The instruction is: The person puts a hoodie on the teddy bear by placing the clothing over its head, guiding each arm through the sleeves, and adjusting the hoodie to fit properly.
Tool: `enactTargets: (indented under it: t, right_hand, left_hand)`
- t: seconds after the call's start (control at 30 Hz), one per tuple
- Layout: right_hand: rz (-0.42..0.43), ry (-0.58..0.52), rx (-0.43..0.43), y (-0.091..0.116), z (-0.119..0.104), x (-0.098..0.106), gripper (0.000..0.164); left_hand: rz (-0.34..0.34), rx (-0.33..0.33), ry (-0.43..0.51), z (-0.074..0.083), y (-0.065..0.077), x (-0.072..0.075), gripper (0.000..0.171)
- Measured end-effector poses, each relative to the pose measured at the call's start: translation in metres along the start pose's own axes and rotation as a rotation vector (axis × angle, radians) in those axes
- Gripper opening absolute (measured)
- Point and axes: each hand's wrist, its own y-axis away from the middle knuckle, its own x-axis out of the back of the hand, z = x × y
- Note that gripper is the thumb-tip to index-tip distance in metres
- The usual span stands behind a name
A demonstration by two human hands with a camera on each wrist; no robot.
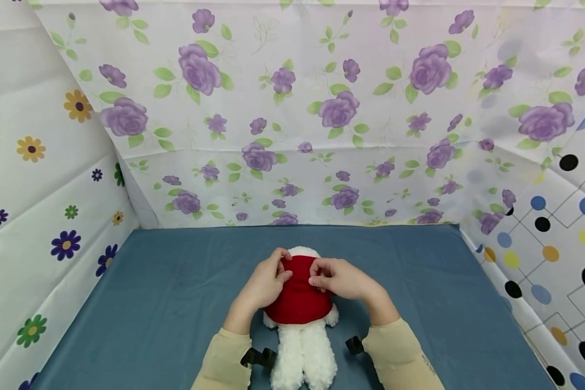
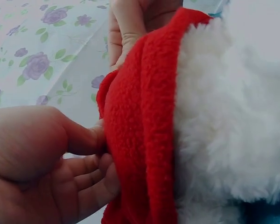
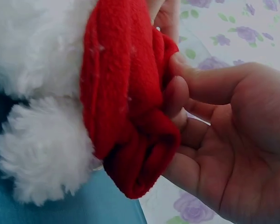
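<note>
A fluffy white plush toy (image 1: 303,352) lies on the table, its legs pointing toward me. Across its upper body spreads a red fleece garment (image 1: 297,303), and a bit of white fluff shows above the red cloth. My left hand (image 1: 265,281) pinches the garment's left side near the top, thumb and fingers on the red fabric. On the opposite side my right hand (image 1: 343,279) pinches the cloth too. In the right wrist view a short red sleeve (image 3: 144,161) hangs by the fingers, beside a fluffy white paw (image 3: 44,151). The toy's face is hidden.
Blue cloth (image 1: 175,303) covers the table around the toy. A sheet with purple flowers (image 1: 297,108) hangs at the back. Patterned sheets stand at the left (image 1: 44,206) and right (image 1: 556,260). Black straps (image 1: 259,357) sit near both wrists.
</note>
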Motion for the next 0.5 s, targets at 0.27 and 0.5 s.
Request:
enactTargets:
  t: [0.27,0.5]
  right_hand:
    - [0.110,-0.045,-0.040,-0.0054,0.0000,-0.0043,0.046]
    - [0.136,-0.010,-0.075,-0.0075,-0.0006,-0.0063,0.048]
  left_hand:
    - [0.111,0.038,0.000,0.0007,0.0002,-0.0013,0.013]
    - [0.081,0.049,0.030,0.0007,-0.0001,0.0008,0.030]
